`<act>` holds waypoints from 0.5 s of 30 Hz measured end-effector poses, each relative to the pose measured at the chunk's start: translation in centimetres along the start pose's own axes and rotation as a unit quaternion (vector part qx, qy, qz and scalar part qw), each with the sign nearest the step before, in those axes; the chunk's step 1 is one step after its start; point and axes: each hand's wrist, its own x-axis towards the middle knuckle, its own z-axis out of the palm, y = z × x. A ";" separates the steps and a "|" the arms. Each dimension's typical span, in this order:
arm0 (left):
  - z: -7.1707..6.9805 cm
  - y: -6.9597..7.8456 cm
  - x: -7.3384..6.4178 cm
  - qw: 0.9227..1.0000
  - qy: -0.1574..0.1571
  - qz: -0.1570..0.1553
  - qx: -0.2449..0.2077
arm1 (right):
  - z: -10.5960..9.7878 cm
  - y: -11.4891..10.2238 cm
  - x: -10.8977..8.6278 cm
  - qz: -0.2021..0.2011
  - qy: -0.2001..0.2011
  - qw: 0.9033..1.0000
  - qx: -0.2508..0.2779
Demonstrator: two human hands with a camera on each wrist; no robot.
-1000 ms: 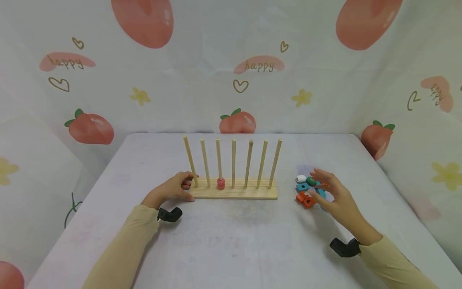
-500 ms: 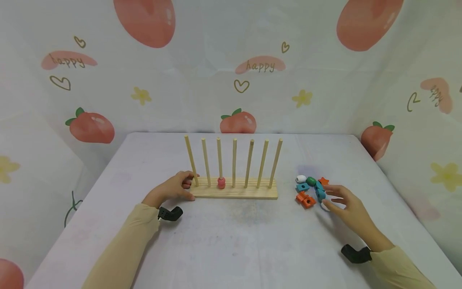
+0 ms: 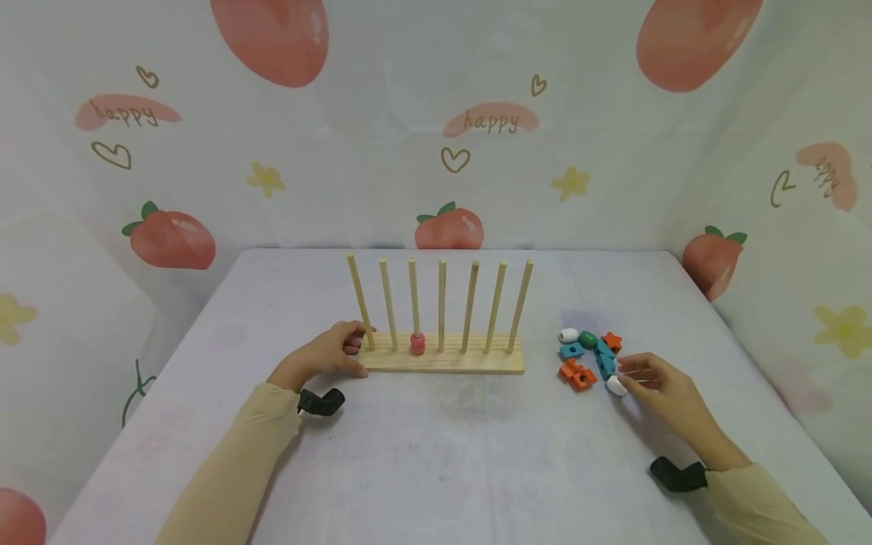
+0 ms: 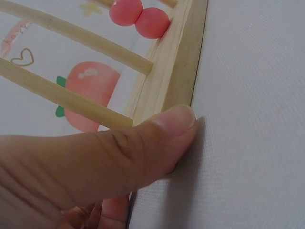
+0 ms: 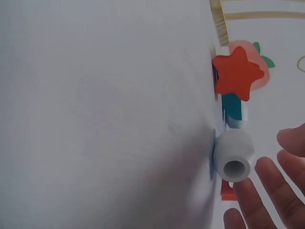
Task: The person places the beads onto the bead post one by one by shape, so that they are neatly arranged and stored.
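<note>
My left hand (image 3: 332, 353) grips the left end of a wooden peg board (image 3: 450, 365) with several upright pegs. In the left wrist view its thumb (image 4: 143, 136) presses on the board's front edge, other fingers partly hidden behind. Two pink round beads (image 3: 417, 344) are stacked on the third peg from the left. My right hand (image 3: 671, 397) is at the right of the loose beads, its fingers loosely bent around no object. Its fingertips are right beside a white barrel-shaped bead (image 3: 616, 386), whose hole shows in the right wrist view.
Near the right hand lie an orange star bead (image 3: 611, 342), blue beads (image 3: 605, 366), orange beads (image 3: 577, 376), a green bead (image 3: 588, 340) and another white bead (image 3: 568, 335). Black mounts (image 3: 678, 474) sit on both wrists. A peach-print cloth (image 3: 381, 151) hangs behind the table.
My right hand has moved from over the loose beads to their right and nearer me, uncovering the star, blue beads and nearer white bead. The left hand stays on the board.
</note>
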 end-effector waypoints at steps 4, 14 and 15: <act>0.0 0.1 0.0 1.000 0.003 0.001 0.007 | -0.3 0.0 0.6 0.010 -0.023 1.000 0.008; 0.1 0.0 0.1 1.000 0.004 0.004 0.008 | -0.3 0.0 2.0 0.037 -0.050 0.998 -0.006; 0.1 0.0 0.1 1.000 0.004 0.005 0.009 | -0.4 0.0 2.1 0.039 -0.053 0.998 -0.007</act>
